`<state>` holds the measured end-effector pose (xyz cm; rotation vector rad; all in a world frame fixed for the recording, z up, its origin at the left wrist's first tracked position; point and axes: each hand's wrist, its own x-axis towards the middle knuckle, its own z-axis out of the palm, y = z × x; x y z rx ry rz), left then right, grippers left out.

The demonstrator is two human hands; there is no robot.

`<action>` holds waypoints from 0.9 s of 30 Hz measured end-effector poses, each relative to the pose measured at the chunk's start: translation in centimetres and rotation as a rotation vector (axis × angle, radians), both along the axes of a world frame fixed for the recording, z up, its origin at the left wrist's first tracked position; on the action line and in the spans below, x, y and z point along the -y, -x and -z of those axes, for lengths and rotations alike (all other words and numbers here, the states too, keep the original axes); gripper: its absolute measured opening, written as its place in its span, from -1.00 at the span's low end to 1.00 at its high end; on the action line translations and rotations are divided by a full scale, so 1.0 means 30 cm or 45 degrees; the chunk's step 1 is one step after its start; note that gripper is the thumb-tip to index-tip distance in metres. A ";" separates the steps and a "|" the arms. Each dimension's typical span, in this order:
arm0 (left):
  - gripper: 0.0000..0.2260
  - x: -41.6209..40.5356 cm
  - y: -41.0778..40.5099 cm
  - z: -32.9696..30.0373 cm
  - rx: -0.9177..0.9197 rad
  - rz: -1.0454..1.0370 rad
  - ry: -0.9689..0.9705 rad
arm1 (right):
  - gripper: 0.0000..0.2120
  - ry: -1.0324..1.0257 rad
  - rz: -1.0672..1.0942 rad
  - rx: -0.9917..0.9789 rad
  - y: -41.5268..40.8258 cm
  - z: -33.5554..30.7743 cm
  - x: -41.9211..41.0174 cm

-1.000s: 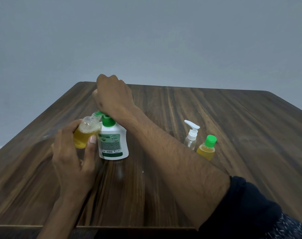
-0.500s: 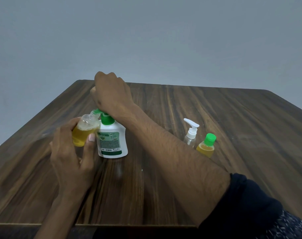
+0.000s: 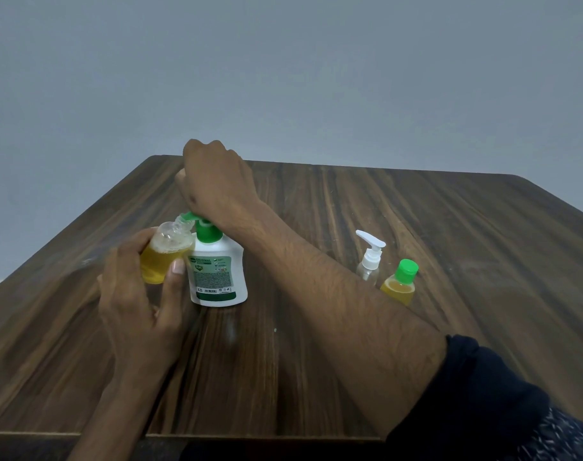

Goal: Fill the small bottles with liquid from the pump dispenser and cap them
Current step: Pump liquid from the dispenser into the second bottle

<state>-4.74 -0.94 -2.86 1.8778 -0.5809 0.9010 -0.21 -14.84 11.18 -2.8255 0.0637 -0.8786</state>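
Note:
A white pump dispenser with a green pump head stands on the wooden table, left of centre. My right hand sits on top of the pump head with its heel, fingers curled away from me and holding nothing I can see. My left hand grips a small open bottle, tilted with its mouth at the green spout. Yellow liquid fills its lower half, with foam above. A second small bottle with yellow liquid and a green cap stands at the right.
A small clear bottle with a white pump top stands just left of the capped bottle, partly behind my right forearm. The table's front edge runs near the bottom of the view. A plain grey wall lies behind.
My right hand and the pump head have risen slightly. My left hand keeps the small bottle at the spout.

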 end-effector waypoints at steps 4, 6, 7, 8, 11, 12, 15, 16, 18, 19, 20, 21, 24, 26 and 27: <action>-0.66 -0.003 0.003 0.000 0.002 -0.004 -0.003 | -0.77 0.014 -0.003 -0.011 0.004 -0.007 0.001; -0.67 -0.001 0.003 -0.003 0.013 -0.001 0.006 | -0.68 0.017 0.023 0.019 0.000 -0.008 0.001; -0.67 0.000 0.002 -0.004 0.017 0.002 0.005 | -0.68 0.003 0.020 0.008 0.000 -0.004 0.001; -0.67 0.000 0.000 -0.003 0.019 0.004 0.001 | -0.72 -0.011 0.012 -0.016 0.000 0.000 0.002; -0.67 -0.001 -0.001 -0.001 0.017 0.001 -0.001 | -0.86 -0.001 -0.011 -0.029 0.002 -0.006 -0.001; -0.67 -0.001 0.000 -0.001 0.016 -0.001 0.002 | -0.85 0.005 -0.006 -0.007 0.003 -0.010 -0.002; -0.67 0.001 0.001 -0.003 0.015 0.002 0.002 | -0.74 0.003 0.015 0.006 -0.002 -0.003 0.001; -0.67 0.000 -0.001 -0.001 0.015 0.002 -0.006 | -0.74 -0.005 0.008 -0.018 -0.004 0.002 0.002; -0.67 -0.002 -0.003 0.001 0.013 0.000 -0.014 | -0.74 0.000 0.002 -0.035 -0.005 0.000 0.002; -0.67 -0.002 -0.003 0.002 0.011 -0.003 -0.011 | -0.71 0.015 0.010 -0.018 -0.004 -0.005 0.001; -0.67 -0.002 -0.003 0.002 0.009 -0.005 -0.007 | -0.67 0.025 0.019 0.008 -0.003 -0.007 0.000; -0.67 -0.001 -0.003 0.002 0.006 -0.006 -0.005 | -0.65 0.026 0.024 0.027 -0.004 -0.007 0.000; -0.67 0.000 -0.004 0.000 0.002 0.000 -0.012 | -0.71 -0.002 0.004 -0.016 -0.004 0.004 0.003; -0.67 -0.001 -0.003 0.000 0.007 -0.001 -0.007 | -0.74 0.005 0.003 -0.026 -0.004 -0.002 0.001; -0.67 0.000 -0.002 -0.001 0.010 -0.001 -0.001 | -0.71 0.021 0.015 -0.001 -0.003 -0.007 0.000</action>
